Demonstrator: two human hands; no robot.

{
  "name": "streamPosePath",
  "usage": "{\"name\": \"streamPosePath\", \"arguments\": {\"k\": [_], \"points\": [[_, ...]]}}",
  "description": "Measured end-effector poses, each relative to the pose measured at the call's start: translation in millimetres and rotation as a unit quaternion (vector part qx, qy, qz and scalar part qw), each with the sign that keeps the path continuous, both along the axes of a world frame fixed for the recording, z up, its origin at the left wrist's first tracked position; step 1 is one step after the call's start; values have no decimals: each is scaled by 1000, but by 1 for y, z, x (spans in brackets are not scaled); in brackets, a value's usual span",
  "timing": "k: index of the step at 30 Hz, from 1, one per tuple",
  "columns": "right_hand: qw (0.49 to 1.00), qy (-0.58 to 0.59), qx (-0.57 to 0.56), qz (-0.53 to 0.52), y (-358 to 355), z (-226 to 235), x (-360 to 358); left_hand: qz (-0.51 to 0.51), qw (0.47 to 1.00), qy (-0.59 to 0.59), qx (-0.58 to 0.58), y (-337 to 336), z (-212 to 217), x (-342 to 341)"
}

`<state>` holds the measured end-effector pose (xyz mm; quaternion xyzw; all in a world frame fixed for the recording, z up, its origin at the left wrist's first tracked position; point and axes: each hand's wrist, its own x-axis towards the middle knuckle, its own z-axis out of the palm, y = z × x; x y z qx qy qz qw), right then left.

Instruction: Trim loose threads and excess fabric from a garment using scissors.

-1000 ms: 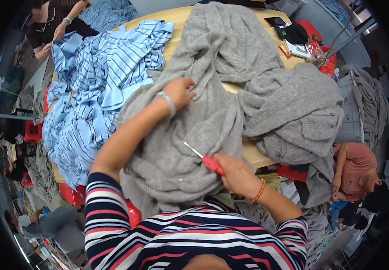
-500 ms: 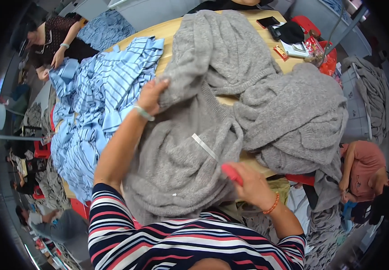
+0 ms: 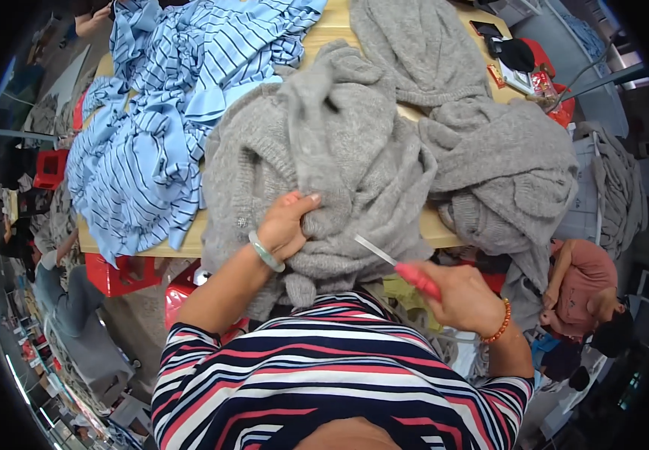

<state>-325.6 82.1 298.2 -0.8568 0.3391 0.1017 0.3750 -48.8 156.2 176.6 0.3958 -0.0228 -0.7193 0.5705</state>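
Observation:
A fuzzy grey knitted sweater (image 3: 369,142) lies bunched on the table in front of me. My left hand (image 3: 285,226) has its fingers closed on the sweater's near part, pinching the knit. A narrow hanging piece of it, perhaps a sleeve, is blurred above that hand. In my right hand (image 3: 465,294) is a slim tool with a pink handle (image 3: 417,279) and a flat, pale, narrow blade (image 3: 374,250). The blade points up and left, over the sweater's near right edge; whether it touches the knit I cannot tell.
Blue striped garments (image 3: 144,165) are heaped on the left of the wooden table (image 3: 332,28). More grey knits (image 3: 504,161) lie to the right and far side. A phone (image 3: 486,28) and a black cap (image 3: 516,54) sit far right. A co-worker (image 3: 583,277) sits at right; red stools (image 3: 118,276) stand below.
My left hand has moved from the sweater's far left part down toward me, and the sweater is bunched differently. The pink-handled tool stays in my right hand. The view has shifted.

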Motion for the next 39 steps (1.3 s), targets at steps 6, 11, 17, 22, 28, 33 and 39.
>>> {"name": "streamPosePath", "arguments": {"k": [6,11,17,22,28,33,39], "points": [[997,53,-48,36,11,11,22,26,999,-32,0,12,-25,-7],[997,-1,14,73,12,6,19,7,999,-42,-4,24,-8,-8],[994,-94,-48,-41,10,-9,4,-42,897,-432,-85,22,58,20],[999,-34,-26,-14,-5,-5,28,-136,499,-834,-192,-41,29,56],[994,55,-93,7,-34,-9,47,-369,437,-816,-83,-50,-39,41],[992,47,-109,49,-68,-6,79,-327,446,-824,-126,-47,-20,26],[987,39,-120,103,-74,-17,86,-321,462,-816,-134,-45,-26,28]]}}
